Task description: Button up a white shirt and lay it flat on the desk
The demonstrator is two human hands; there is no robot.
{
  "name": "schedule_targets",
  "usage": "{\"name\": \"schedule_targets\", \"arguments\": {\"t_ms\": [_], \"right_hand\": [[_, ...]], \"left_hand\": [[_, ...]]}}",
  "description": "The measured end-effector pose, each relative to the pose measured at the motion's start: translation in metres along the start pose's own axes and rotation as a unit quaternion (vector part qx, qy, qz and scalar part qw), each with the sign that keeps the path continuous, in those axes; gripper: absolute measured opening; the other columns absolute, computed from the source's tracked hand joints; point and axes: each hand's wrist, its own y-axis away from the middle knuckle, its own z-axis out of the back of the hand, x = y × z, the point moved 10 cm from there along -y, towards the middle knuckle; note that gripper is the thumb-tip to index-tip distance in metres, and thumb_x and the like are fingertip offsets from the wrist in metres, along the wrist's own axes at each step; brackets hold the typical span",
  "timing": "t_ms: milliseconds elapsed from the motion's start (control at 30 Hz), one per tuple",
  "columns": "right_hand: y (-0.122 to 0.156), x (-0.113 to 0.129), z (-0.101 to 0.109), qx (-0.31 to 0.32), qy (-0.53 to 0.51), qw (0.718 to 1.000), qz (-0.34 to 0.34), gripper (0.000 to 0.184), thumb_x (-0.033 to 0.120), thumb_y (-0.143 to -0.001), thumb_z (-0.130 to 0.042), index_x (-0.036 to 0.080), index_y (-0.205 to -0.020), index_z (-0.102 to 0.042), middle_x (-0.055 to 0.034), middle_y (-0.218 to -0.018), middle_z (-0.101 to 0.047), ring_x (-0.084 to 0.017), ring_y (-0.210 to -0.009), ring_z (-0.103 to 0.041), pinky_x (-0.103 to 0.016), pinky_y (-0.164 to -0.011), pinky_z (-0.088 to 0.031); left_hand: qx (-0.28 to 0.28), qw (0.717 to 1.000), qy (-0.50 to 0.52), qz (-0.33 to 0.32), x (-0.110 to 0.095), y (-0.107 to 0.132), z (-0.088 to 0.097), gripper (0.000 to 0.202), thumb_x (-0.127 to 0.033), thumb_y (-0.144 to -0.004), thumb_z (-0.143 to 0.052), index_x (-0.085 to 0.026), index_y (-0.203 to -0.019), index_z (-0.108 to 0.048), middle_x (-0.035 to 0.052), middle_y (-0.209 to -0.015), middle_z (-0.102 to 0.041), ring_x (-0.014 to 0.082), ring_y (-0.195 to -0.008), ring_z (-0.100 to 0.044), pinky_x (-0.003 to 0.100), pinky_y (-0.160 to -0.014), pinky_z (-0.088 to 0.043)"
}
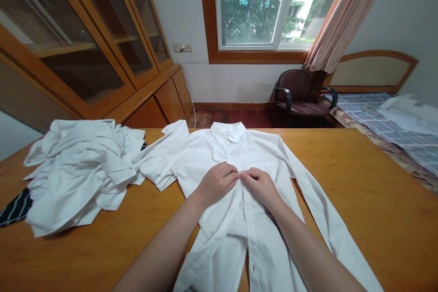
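A white long-sleeved dress shirt (260, 150) lies face up on the wooden table, its collar toward the far edge. The front is fastened near the collar, while the lower part hangs apart with buttons and buttonholes showing. My left hand (221, 180) pinches the front edge at chest height. Fingertip to fingertip with it, my right hand (258, 182) grips the other side of the placket. Whatever button sits between the fingers is hidden. One sleeve runs down along the right; the other is bent out to the left.
A heap of white clothes (85, 164) lies on the table's left, with a dark striped cloth (17, 207) poking out. Beyond the wooden table (369, 182) stand a glass-door cabinet (102, 23), an office chair (296, 91) and a bed (397, 114) at the right.
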Motion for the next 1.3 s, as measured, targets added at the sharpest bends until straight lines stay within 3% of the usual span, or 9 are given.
{"name": "schedule_targets", "arguments": {"t_ms": [100,267,467,733,1100,1300], "right_hand": [[-0.001,-0.01,-0.002,0.005,-0.035,0.999,-0.036,0.021,0.029,-0.076,-0.063,0.018,-0.088,-0.077,-0.0051,-0.084,-0.075,-0.022,-0.081,-0.067,-0.031,-0.075,-0.05],[-0.002,-0.018,0.0,-0.009,-0.05,0.997,-0.057,0.018,0.028,-0.072,-0.064,0.016,-0.08,-0.075,-0.004,-0.073,-0.073,-0.02,-0.07,-0.065,-0.029,-0.066,-0.048],[-0.003,-0.009,0.003,-0.003,-0.059,0.998,-0.026,0.02,0.03,-0.073,-0.065,0.019,-0.081,-0.079,-0.0066,-0.085,-0.075,-0.024,-0.085,-0.067,-0.033,-0.08,-0.049],[-0.003,-0.009,0.003,-0.003,-0.052,0.998,-0.032,0.019,0.03,-0.074,-0.065,0.019,-0.079,-0.08,-0.006,-0.082,-0.073,-0.022,-0.082,-0.065,-0.032,-0.076,-0.048],[-0.002,-0.009,0.002,0.002,-0.057,0.998,-0.031,0.019,0.031,-0.074,-0.066,0.02,-0.079,-0.08,-0.0041,-0.077,-0.069,-0.02,-0.078,-0.062,-0.029,-0.072,-0.046],[-0.001,-0.001,0.003,0.018,-0.052,0.998,-0.013,0.022,0.034,-0.08,-0.062,0.02,-0.077,-0.079,-0.0026,-0.076,-0.067,-0.019,-0.08,-0.061,-0.028,-0.074,-0.046]], "left_hand": [[0.007,1.0,-0.003,-0.004,-0.001,0.0,-0.002,0.012,-0.016,-0.095,-0.052,-0.018,-0.092,-0.063,0.006,-0.091,-0.065,0.0178,-0.085,-0.06,0.033,-0.075,-0.051],[0.01,1.0,-0.009,-0.008,-0.001,0.001,-0.002,0.01,-0.016,-0.095,-0.053,-0.018,-0.093,-0.063,0.0053,-0.092,-0.065,0.0176,-0.084,-0.06,0.033,-0.074,-0.05],[-0.001,1.0,-0.006,-0.014,-0.003,0.0,0.003,0.01,-0.015,-0.095,-0.054,-0.018,-0.094,-0.063,0.0049,-0.091,-0.066,0.0174,-0.083,-0.059,0.033,-0.073,-0.05],[-0.017,0.999,-0.009,-0.027,-0.006,0.001,0.007,0.009,-0.014,-0.094,-0.055,-0.018,-0.095,-0.063,0.0047,-0.091,-0.067,0.0173,-0.083,-0.061,0.033,-0.072,-0.05],[0.005,1.0,-0.01,-0.017,-0.003,0.002,-0.002,0.01,-0.015,-0.095,-0.052,-0.018,-0.094,-0.062,0.0051,-0.092,-0.066,0.018,-0.085,-0.06,0.034,-0.074,-0.051],[0.011,1.0,0.02,0.019,0.006,0.001,-0.003,0.011,-0.019,-0.097,-0.05,-0.018,-0.097,-0.06,0.006,-0.095,-0.063,0.0175,-0.087,-0.062,0.031,-0.076,-0.054]]}}
